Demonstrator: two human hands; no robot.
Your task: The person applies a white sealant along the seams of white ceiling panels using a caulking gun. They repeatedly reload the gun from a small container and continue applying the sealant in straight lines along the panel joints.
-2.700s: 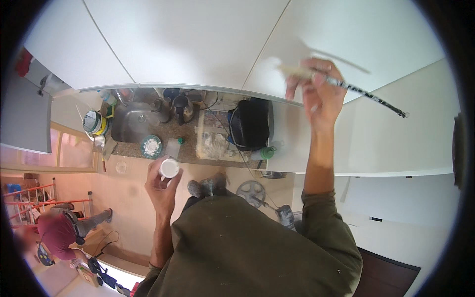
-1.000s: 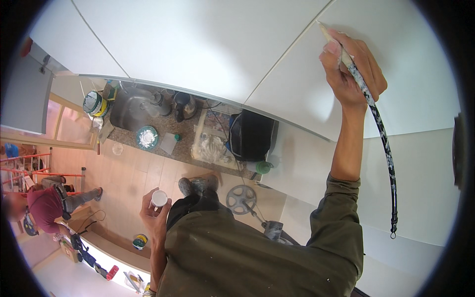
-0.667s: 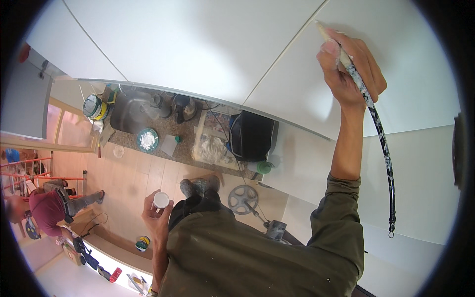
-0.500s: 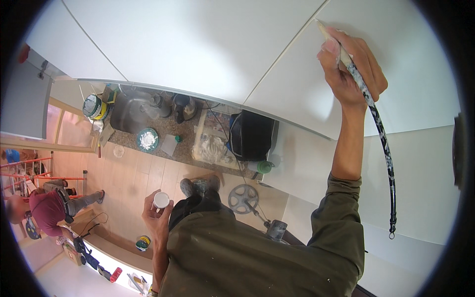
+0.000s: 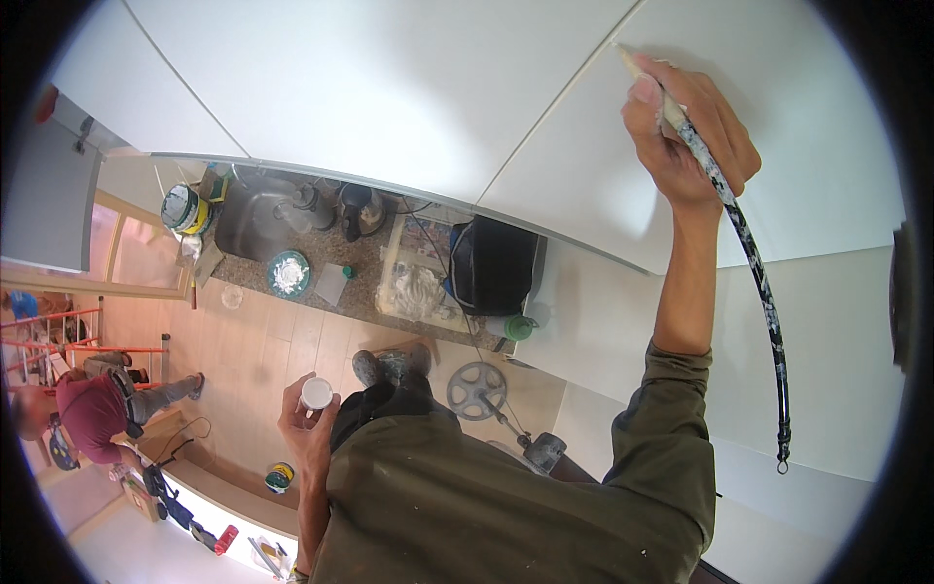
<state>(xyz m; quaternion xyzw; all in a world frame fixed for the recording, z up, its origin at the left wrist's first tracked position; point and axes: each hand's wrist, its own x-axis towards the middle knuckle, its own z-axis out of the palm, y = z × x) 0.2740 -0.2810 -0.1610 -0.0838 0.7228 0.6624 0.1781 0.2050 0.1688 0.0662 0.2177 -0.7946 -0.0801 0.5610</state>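
Observation:
My right hand (image 5: 702, 136) is raised to the white cabinet fronts (image 5: 360, 88), fingers closed round a paintbrush (image 5: 755, 258). Its long dark handle is spattered with white and trails down past my wrist, ending in a small ring. The pale, pointed bristles meet the panel beside the slanting seam between two doors. Down at waist height, my left hand (image 5: 307, 433) grips a small white cup (image 5: 316, 393). A pale, flat surface fills its round top; I cannot tell whether that is a lid or contents.
Below the cabinets runs a granite counter (image 5: 251, 279) with a sink (image 5: 233, 229), a bowl of white paste (image 5: 289, 273) and a black bag (image 5: 494, 268). A fan (image 5: 478, 390) stands by my feet. At the far left, a person in maroon (image 5: 92, 414) is near a red ladder (image 5: 88, 347).
The brush tip has slid slightly left and down, closer to the seam, while the handle's ringed end swung a little right. My left hand with the cup has hardly moved.

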